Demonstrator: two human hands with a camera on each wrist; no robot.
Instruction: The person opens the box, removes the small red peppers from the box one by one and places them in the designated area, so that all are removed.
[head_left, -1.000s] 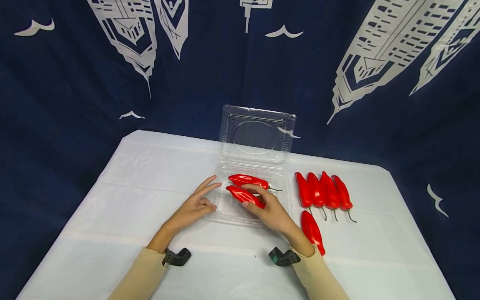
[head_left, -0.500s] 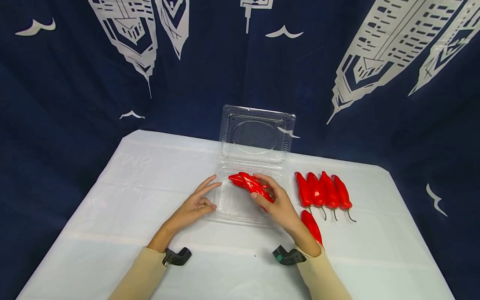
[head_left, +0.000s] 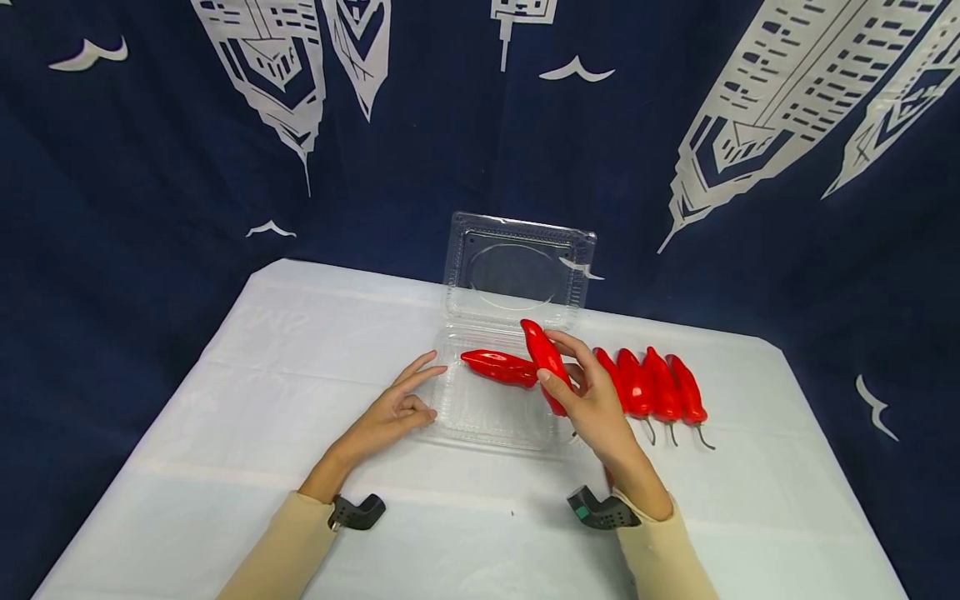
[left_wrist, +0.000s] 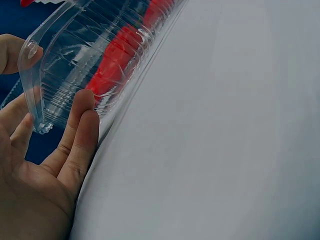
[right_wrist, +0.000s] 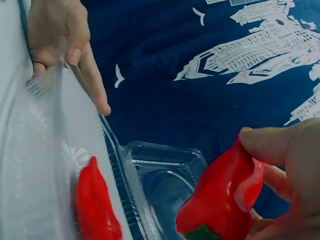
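Packing step: right hand (head_left: 592,400) pinches a pepper (head_left: 545,360) mid-frame; left hand (head_left: 393,408), fingers loose, steadies the box (head_left: 487,417). Next, lay it inside.

no readable text, brand, number or label shows in any view. the white worktop cover (head_left: 300,392) carries faint raised marks near its far left corner, too dim to read. the dark blue backdrop (head_left: 135,183) bears only white pictures of towers and birds, without any lettering.
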